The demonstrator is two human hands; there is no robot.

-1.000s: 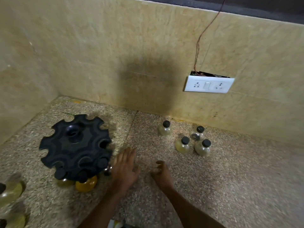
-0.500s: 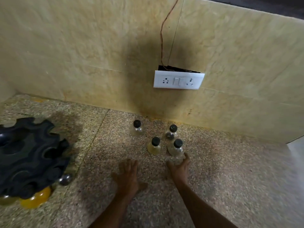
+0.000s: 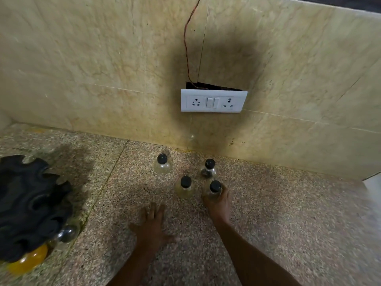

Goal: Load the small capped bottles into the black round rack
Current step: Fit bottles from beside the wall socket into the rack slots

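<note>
Right hand (image 3: pixel 219 204) was wrapped around the nearest capped bottle (image 3: pixel 214 191), thumb on its left side, fingers around the right, bottle base on the speckled stone floor (image 3: pixel 288 223). Black cap stuck up above the hand, bottle upright.

Left hand (image 3: pixel 151 225) was flat on the floor, palm down, fingers straight and spread, holding nothing. It sat near the bottle group, apart from all of them.

Three other small capped bottles stood loose and upright on the floor. One with yellowish liquid (image 3: pixel 185 188) was just beside the gripped one, to its left. One with dark contents (image 3: pixel 208 169) stood behind the gripped one, closer to the wall. A clear one (image 3: pixel 162 165) stood off to the left of that, apart from the rest.

Black round rack (image 3: pixel 31 205) was at the left edge of the view, partly cut off, well apart from the bottle group. Scalloped slots ran around its rim. Two bottles hung under its near edge: an orange-filled bottle (image 3: pixel 28 260) and a clear bottle with dark contents (image 3: pixel 67 234) next to it.

White socket plate (image 3: pixel 213 101) with two sockets and two switches was on the beige marble wall (image 3: pixel 82 69) above the bottles. A thin red wire (image 3: pixel 186 44) ran up from the gap behind it.
</note>
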